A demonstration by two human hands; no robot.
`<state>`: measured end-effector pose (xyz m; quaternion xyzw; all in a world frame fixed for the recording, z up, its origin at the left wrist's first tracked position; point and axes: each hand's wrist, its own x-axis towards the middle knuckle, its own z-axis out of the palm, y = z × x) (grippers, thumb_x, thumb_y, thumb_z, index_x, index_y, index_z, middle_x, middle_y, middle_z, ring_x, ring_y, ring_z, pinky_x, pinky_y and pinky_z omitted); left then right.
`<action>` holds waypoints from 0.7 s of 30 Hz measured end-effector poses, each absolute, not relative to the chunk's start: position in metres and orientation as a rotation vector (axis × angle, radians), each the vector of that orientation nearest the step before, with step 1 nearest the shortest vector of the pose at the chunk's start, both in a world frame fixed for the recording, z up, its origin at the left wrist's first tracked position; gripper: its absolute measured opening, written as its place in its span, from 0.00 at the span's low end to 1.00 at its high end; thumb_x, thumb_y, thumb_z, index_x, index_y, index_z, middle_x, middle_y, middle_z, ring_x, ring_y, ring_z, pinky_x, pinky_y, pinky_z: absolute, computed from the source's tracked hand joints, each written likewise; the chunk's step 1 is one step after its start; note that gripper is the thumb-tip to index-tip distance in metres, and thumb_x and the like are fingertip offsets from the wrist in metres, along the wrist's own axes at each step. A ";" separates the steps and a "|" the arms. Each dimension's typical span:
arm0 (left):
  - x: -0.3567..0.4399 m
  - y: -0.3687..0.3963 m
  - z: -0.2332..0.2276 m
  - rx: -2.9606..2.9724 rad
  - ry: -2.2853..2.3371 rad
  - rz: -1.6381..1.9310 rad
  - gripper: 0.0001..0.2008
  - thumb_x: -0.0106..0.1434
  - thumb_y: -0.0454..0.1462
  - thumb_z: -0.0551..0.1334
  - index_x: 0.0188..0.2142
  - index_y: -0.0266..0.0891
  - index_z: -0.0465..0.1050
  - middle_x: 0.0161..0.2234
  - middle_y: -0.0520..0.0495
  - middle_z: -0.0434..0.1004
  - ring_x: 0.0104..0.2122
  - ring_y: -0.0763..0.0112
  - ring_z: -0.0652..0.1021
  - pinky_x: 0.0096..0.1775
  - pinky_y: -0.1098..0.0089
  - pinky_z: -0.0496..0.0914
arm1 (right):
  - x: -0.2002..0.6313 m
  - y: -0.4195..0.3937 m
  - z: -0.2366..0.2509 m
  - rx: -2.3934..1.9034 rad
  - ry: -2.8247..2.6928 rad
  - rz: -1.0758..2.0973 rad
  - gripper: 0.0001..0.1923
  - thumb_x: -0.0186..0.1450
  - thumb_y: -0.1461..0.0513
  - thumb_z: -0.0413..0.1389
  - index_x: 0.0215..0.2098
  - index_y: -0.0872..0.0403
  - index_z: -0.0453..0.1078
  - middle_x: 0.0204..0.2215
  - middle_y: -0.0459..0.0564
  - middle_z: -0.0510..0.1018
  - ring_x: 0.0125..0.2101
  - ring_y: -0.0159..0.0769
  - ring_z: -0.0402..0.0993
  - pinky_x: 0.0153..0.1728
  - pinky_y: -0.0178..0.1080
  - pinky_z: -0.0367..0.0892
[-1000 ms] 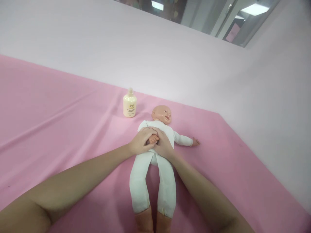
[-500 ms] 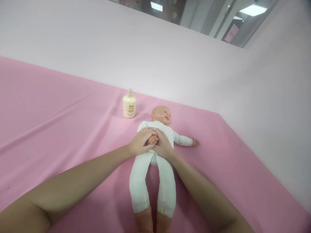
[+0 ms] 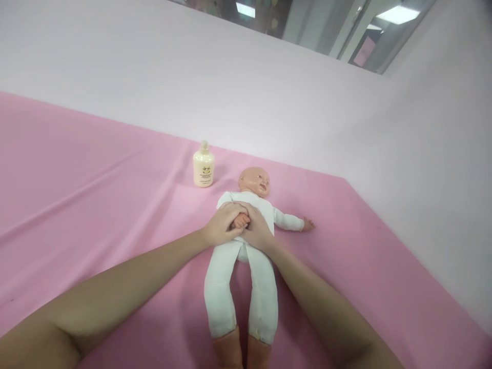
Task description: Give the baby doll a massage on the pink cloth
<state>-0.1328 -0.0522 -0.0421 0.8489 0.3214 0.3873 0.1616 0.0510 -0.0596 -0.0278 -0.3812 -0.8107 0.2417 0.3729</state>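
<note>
Closing around one small orange-brown plastic fist (image 3: 242, 221), the person's left hand (image 3: 220, 225) and right hand (image 3: 260, 229) are both bare and touch each other, the left one covering its left side and the right one its right side. Their fingers come together at the far side of the fist; what the hidden fingertips do, I cannot tell. The fist belongs to a baby doll with white cloth body and smooth plastic head (image 3: 243, 252), and it is held above the belly.

The doll lies on its back, with the head at the far end and turned to the right. Its other arm (image 3: 288, 221) is stretched out to the right, and its legs point to the near side, slightly apart. To the far left of the doll, near its head, a cream-coloured bottle with a pump top and dark print (image 3: 203, 169) stands upright. Doll and bottle rest on a pink, lightly wrinkled cloth (image 3: 115, 189). Beyond its far edge is a plain whitish surface (image 3: 249, 102), and at the far right, a glass panel (image 3: 311, 31).
</note>
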 end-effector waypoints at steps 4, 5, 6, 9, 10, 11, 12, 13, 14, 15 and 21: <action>-0.133 -0.052 -0.041 2.400 0.911 1.118 0.15 0.60 0.39 0.63 0.48 0.43 0.72 0.44 0.43 0.80 0.46 0.53 0.78 0.54 0.51 0.73 | 0.051 -0.060 -0.028 -0.977 -2.075 0.629 0.32 0.61 0.61 0.61 0.64 0.49 0.68 0.59 0.55 0.80 0.59 0.51 0.76 0.65 0.57 0.66; -0.133 -0.052 -0.041 2.396 0.907 1.121 0.15 0.60 0.39 0.63 0.48 0.43 0.72 0.44 0.43 0.80 0.46 0.53 0.78 0.54 0.51 0.73 | 0.051 -0.060 -0.029 -0.976 -2.075 0.629 0.32 0.61 0.61 0.61 0.64 0.49 0.68 0.59 0.55 0.80 0.59 0.51 0.76 0.65 0.57 0.66; -0.133 -0.053 -0.041 2.395 0.904 1.123 0.15 0.60 0.39 0.63 0.47 0.43 0.72 0.44 0.43 0.80 0.46 0.53 0.78 0.54 0.51 0.73 | 0.051 -0.060 -0.029 -0.976 -2.075 0.628 0.32 0.61 0.61 0.61 0.64 0.49 0.68 0.60 0.55 0.80 0.59 0.51 0.76 0.65 0.57 0.66; -0.132 -0.053 -0.042 2.392 0.897 1.135 0.14 0.61 0.38 0.62 0.47 0.43 0.72 0.44 0.43 0.80 0.46 0.54 0.78 0.54 0.51 0.73 | 0.051 -0.060 -0.029 -0.974 -2.073 0.626 0.32 0.61 0.61 0.61 0.64 0.49 0.68 0.60 0.55 0.80 0.60 0.52 0.76 0.65 0.57 0.65; -0.132 -0.053 -0.042 2.391 0.895 1.143 0.14 0.61 0.38 0.62 0.47 0.43 0.72 0.44 0.43 0.80 0.46 0.54 0.78 0.54 0.51 0.73 | 0.051 -0.059 -0.029 -0.971 -2.075 0.628 0.32 0.61 0.61 0.61 0.64 0.50 0.68 0.60 0.55 0.80 0.59 0.52 0.76 0.65 0.57 0.65; -0.132 -0.053 -0.043 2.391 0.893 1.151 0.14 0.61 0.38 0.62 0.47 0.43 0.72 0.44 0.43 0.80 0.46 0.54 0.78 0.54 0.51 0.73 | 0.051 -0.059 -0.029 -0.970 -2.076 0.628 0.32 0.61 0.61 0.61 0.64 0.50 0.68 0.60 0.55 0.80 0.59 0.52 0.76 0.65 0.57 0.65; -0.132 -0.052 -0.043 2.393 0.890 1.158 0.14 0.61 0.38 0.62 0.47 0.43 0.72 0.44 0.43 0.80 0.46 0.54 0.78 0.54 0.51 0.73 | 0.051 -0.059 -0.029 -0.970 -2.077 0.627 0.32 0.61 0.61 0.61 0.64 0.50 0.68 0.60 0.56 0.80 0.59 0.52 0.76 0.64 0.57 0.65; -0.132 -0.052 -0.043 2.398 0.888 1.158 0.14 0.61 0.38 0.62 0.48 0.43 0.72 0.44 0.43 0.79 0.46 0.54 0.78 0.54 0.52 0.73 | 0.051 -0.059 -0.029 -0.968 -2.077 0.625 0.32 0.60 0.61 0.61 0.64 0.50 0.69 0.60 0.56 0.80 0.59 0.52 0.76 0.64 0.57 0.65; -0.132 -0.052 -0.044 2.405 0.887 1.155 0.14 0.61 0.38 0.62 0.48 0.43 0.72 0.44 0.43 0.79 0.46 0.54 0.78 0.54 0.52 0.73 | 0.051 -0.059 -0.029 -0.966 -2.079 0.622 0.32 0.60 0.61 0.61 0.64 0.50 0.69 0.59 0.56 0.80 0.59 0.52 0.76 0.64 0.57 0.65; -0.132 -0.052 -0.044 2.410 0.888 1.150 0.14 0.61 0.38 0.62 0.48 0.43 0.72 0.44 0.43 0.79 0.46 0.54 0.78 0.54 0.52 0.73 | 0.051 -0.059 -0.028 -0.964 -2.081 0.620 0.32 0.60 0.61 0.61 0.64 0.50 0.68 0.59 0.55 0.80 0.59 0.52 0.76 0.64 0.57 0.66; -0.133 -0.052 -0.043 2.416 0.887 1.141 0.14 0.61 0.38 0.62 0.48 0.43 0.72 0.44 0.43 0.80 0.46 0.54 0.78 0.55 0.51 0.72 | 0.051 -0.060 -0.027 -0.960 -2.083 0.619 0.32 0.60 0.62 0.60 0.64 0.50 0.68 0.59 0.55 0.80 0.59 0.51 0.76 0.64 0.56 0.66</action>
